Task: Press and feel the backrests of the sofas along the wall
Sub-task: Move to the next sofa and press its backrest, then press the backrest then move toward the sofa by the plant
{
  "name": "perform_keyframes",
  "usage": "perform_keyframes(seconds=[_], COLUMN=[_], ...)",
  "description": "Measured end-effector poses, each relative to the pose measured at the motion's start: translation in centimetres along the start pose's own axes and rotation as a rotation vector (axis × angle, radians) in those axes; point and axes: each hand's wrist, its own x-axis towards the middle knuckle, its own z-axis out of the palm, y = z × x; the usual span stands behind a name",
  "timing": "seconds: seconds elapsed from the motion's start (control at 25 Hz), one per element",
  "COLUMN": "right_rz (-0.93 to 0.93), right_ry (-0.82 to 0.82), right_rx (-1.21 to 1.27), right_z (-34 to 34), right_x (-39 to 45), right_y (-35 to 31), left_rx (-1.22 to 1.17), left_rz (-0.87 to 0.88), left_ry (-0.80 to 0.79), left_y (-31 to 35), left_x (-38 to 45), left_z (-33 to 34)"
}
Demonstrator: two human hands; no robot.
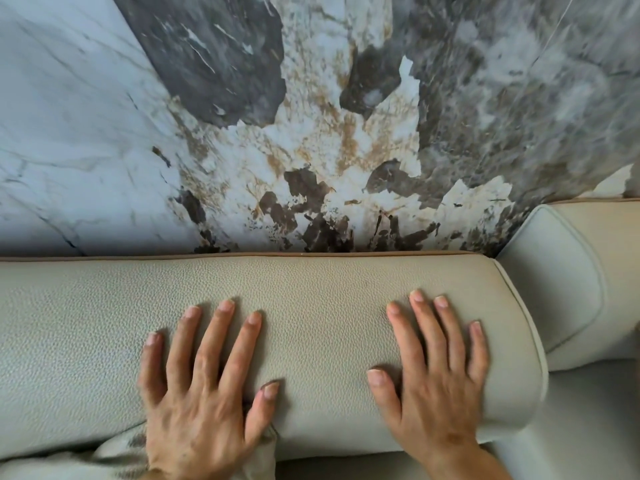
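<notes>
Both of your hands lie flat on the top of a sofa backrest (311,306), palms down. The backrest is a long rounded cushion in pale beige pebbled leather, and it runs across the lower half of the view, directly in front of the wall (311,133). Your left hand (204,393) rests a little left of the middle, with the fingers spread wide and the thumb pointing toward the right. Your right hand (433,382) rests close to the right end of the cushion, also with spread fingers, and its thumb points toward the left hand. The two hands are apart, with a bare strip of leather between them. Neither hand pinches or holds anything.

A thin brown piping (242,255) runs along the back edge of the backrest, where it meets the wall. The wall has a marble pattern in white, grey, dark brown and ochre. At the right, just beside the end of the cushion, you see a second backrest (561,282) of the same pale leather. Under your left wrist there is a piece of light fabric (114,452); I cannot tell what it is.
</notes>
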Motion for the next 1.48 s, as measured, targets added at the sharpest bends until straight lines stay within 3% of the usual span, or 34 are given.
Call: perform_keyframes(seconds=[0.4,0.96,1.16,1.32,1.48], right_rz=[-0.021,-0.066,-0.07,-0.06,-0.051], right_ry=[-0.01,0.038,0.044,-0.006,-0.262], right_rx=[0.042,0.021,0.038,0.069,0.055], right_z=[2.9,6.9,6.9,6.1,2.5], right_x=[4.4,7.7,7.9,7.8,8.7], right_y=[0.7,1.3,1.2,1.3,0.8], left_rx=[-0.049,-0.028,-0.013,-0.006,-0.018], left_rz=[-0.078,-0.134,-0.098,-0.092,-0.109], left_ry=[-0.076,-0.059,-0.09,-0.174,-0.443], left_y=[-0.1,0.4,-0.2,-0.1,0.5], left_x=[3.2,5.3,5.4,5.6,7.4], left_z=[2.9,5.6,5.6,4.5,0.7])
